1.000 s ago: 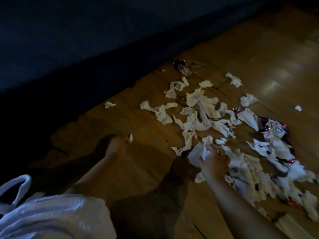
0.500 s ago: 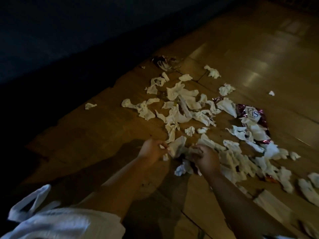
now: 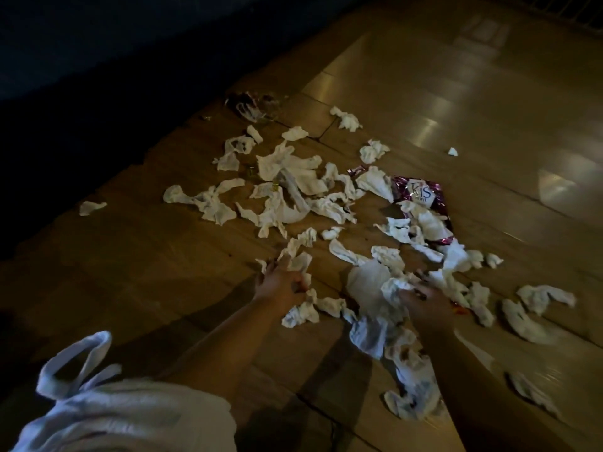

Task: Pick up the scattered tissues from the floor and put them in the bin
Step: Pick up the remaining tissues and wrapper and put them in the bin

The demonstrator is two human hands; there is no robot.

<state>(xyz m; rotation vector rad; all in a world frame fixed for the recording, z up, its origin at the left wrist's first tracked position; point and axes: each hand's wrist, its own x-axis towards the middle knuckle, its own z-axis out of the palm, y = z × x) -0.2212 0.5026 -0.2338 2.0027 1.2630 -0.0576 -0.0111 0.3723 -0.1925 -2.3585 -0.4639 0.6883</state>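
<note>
Several crumpled white tissues (image 3: 287,177) lie scattered over the wooden floor (image 3: 146,262), thickest in the middle and right. My left hand (image 3: 280,282) rests on the floor, its fingers closing on a small tissue (image 3: 298,259). My right hand (image 3: 424,301) grips a large bunch of tissues (image 3: 375,288) low over the floor. More tissue trails back under my right forearm (image 3: 411,386). No bin shows in this view.
A shiny purple wrapper (image 3: 421,194) lies among the tissues at the right. A darker wrapper (image 3: 248,104) sits at the far edge. A dark blue wall or furniture (image 3: 98,44) runs along the left. My white sleeve (image 3: 124,419) fills the lower left.
My left hand has come over from the bare floor at the left onto the tissues. My two hands were together on one piece and have now moved apart. The view has shifted.
</note>
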